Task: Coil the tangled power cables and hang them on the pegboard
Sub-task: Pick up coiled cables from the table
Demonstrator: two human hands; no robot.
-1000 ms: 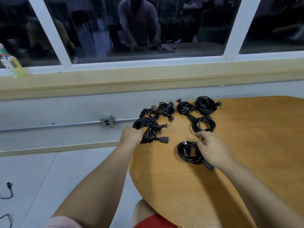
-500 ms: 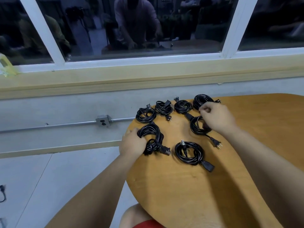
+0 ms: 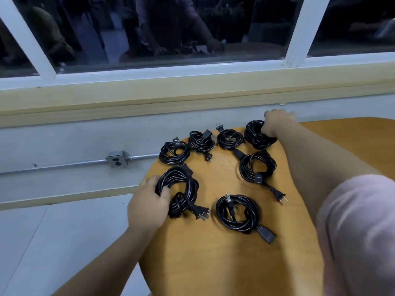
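Note:
Several coiled black power cables lie on a round wooden table. My left hand grips the near-left coil at the table's left edge, fingers curled through its loop. My right hand reaches to the far side and holds the far-right coil. Between them lie a coil with a two-pin plug and a front coil. Three smaller coils line the far edge. No pegboard is in view.
Behind the table runs a grey wall with a metal outlet box on a conduit, a wooden sill and a dark window that reflects a person. Light floor lies to the left of the table.
My right hand left the front coil, passed over the middle-right coil and now holds the far-right one. My left hand has drawn its coil nearer along the table edge.

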